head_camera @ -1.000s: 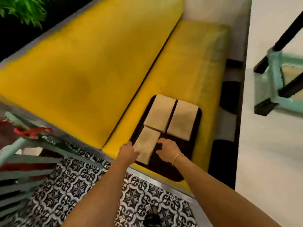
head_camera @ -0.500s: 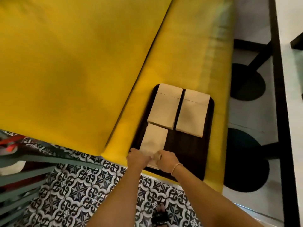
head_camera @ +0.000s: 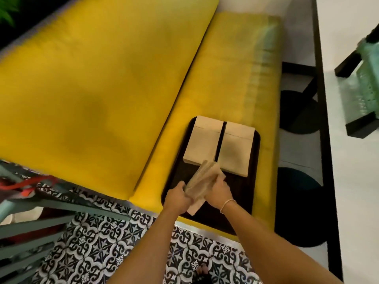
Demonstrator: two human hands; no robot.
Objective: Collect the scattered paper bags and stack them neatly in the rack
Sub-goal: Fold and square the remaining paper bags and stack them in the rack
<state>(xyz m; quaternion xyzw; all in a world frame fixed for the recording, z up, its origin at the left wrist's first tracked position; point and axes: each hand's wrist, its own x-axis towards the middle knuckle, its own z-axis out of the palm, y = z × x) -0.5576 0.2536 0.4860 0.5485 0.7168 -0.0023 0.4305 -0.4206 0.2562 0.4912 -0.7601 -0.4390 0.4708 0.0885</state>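
Observation:
A dark tray point(head_camera: 255, 152) lies on the yellow bench seat point(head_camera: 225, 78). Two flat stacks of brown paper bags rest side by side at its far end: the left stack point(head_camera: 202, 143) and the right stack point(head_camera: 234, 149). A third stack of paper bags point(head_camera: 202, 180) is tilted up off the tray's near half. My left hand point(head_camera: 177, 198) grips its near left side and my right hand point(head_camera: 219, 190) grips its right side. The stack's lower corner sticks out below my hands.
A big yellow back cushion point(head_camera: 92, 89) fills the left. Patterned floor tiles point(head_camera: 98, 242) lie below. A teal chair frame point(head_camera: 24, 212) stands at lower left. Black table bases point(head_camera: 297, 212) and a white tabletop point(head_camera: 352, 181) are on the right.
Both hands closed on the near stack of bags and lifted it, tilting it up off the tray. The other two stacks stayed put.

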